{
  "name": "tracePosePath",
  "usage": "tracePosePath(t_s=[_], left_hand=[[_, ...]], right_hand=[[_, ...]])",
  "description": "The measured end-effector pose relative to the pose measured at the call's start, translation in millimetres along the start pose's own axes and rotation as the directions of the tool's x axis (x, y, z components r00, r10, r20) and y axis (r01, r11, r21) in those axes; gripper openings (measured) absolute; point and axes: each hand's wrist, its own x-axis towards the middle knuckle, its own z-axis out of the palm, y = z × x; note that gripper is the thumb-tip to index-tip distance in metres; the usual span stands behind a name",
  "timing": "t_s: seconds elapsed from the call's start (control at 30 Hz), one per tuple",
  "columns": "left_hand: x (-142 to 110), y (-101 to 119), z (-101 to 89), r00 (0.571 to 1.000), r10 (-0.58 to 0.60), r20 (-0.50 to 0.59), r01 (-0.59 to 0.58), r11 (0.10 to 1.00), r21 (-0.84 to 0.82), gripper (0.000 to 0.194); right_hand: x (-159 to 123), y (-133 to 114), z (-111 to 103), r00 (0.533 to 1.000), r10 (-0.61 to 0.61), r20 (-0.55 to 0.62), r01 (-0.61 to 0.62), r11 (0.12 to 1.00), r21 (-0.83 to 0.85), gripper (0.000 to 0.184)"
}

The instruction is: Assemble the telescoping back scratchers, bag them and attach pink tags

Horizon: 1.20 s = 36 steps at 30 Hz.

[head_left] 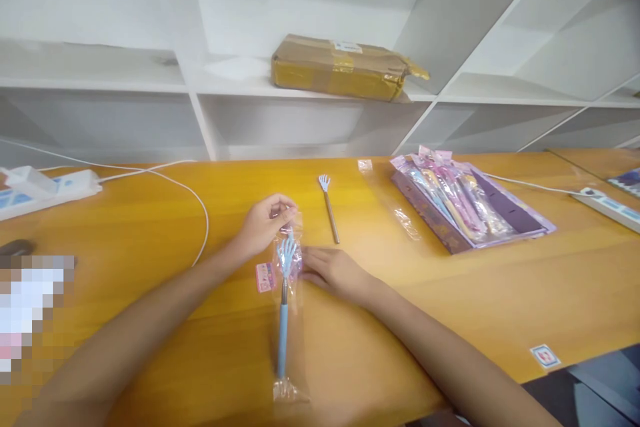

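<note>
A light blue back scratcher (283, 333) with a hand-shaped head lies inside a clear plastic bag (294, 390) on the table in front of me. My left hand (267, 223) pinches the bag's top end between thumb and fingers. At the bag's right side, beside the scratcher's head, my right hand (335, 271) rests low with its fingers stretched toward the bag; the fingertips are partly hidden. A small pink card (265, 277) lies just left of the bag. Beyond my hands sits a second, unwrapped back scratcher (330, 213) with a metal shaft.
A purple box (520, 217) at the right holds several bagged scratchers. Empty-looking plastic wrap (407, 223) lies beside it. Power strips (50, 190) and white cables (203, 207) are at both sides. A taped cardboard box (345, 70) sits on the white shelf (235, 85) behind.
</note>
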Motion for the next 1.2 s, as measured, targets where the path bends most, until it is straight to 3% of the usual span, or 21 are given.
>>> tracePosePath(t_s=[0.2, 0.5, 0.63, 0.7, 0.77, 0.8, 0.87, 0.9, 0.97, 1.03, 1.2], left_hand=[[-0.5, -7.5, 3.1, 0.998, -0.067, -0.014, 0.067, 0.998, -0.005, 0.031], [1.5, -20.8, 4.6, 0.997, -0.076, -0.016, 0.075, 0.996, -0.052, 0.036], [0.7, -36.7, 8.7, 0.993, -0.121, -0.008, 0.119, 0.986, -0.120, 0.042], [-0.4, -42.6, 9.9, 0.992, -0.129, -0.002, 0.127, 0.985, -0.120, 0.042], [-1.6, -45.2, 10.8, 0.992, -0.123, -0.002, 0.122, 0.987, -0.105, 0.042], [-2.3, -45.4, 11.4, 0.992, -0.124, -0.002, 0.123, 0.987, -0.101, 0.041], [-4.1, -44.4, 13.6, 0.991, -0.135, -0.005, 0.134, 0.986, -0.103, 0.040], [-5.3, -43.8, 15.3, 0.990, -0.141, -0.009, 0.139, 0.985, -0.106, 0.040], [-8.1, -43.1, 20.0, 0.989, -0.147, -0.012, 0.144, 0.984, -0.108, 0.039], [-11.5, -43.6, 25.4, 0.989, -0.148, -0.006, 0.146, 0.983, -0.110, 0.038], [-19.1, -43.6, 34.9, 0.989, -0.140, 0.042, 0.143, 0.986, -0.081, 0.036]], right_hand=[[-3.3, 0.7, 0.7, 0.997, 0.070, 0.044, -0.069, 0.997, -0.023, 0.029], [-5.5, 0.8, -9.3, 0.945, 0.298, 0.135, -0.321, 0.923, 0.211, 0.032], [-6.7, 2.8, -9.4, 0.932, 0.328, 0.154, -0.359, 0.892, 0.274, 0.033], [-7.6, 6.9, -8.0, 0.945, 0.314, 0.088, -0.326, 0.887, 0.328, 0.034], [-8.8, 11.9, -7.7, 0.928, 0.347, -0.135, -0.286, 0.897, 0.336, 0.033], [-9.5, 14.2, -8.4, 0.894, 0.350, -0.280, -0.263, 0.915, 0.305, 0.031], [-11.0, 16.9, -11.1, 0.821, 0.248, -0.514, -0.188, 0.968, 0.167, 0.022], [-11.8, 16.9, -12.5, 0.814, 0.140, -0.564, -0.122, 0.990, 0.070, 0.017], [-12.7, 14.4, -13.9, 0.836, -0.099, -0.539, 0.044, 0.992, -0.115, 0.015], [-12.4, 9.4, -12.4, 0.856, -0.242, -0.457, 0.146, 0.961, -0.235, 0.018], [-8.9, 3.3, -5.5, 0.883, -0.265, -0.388, 0.124, 0.928, -0.351, 0.019]])
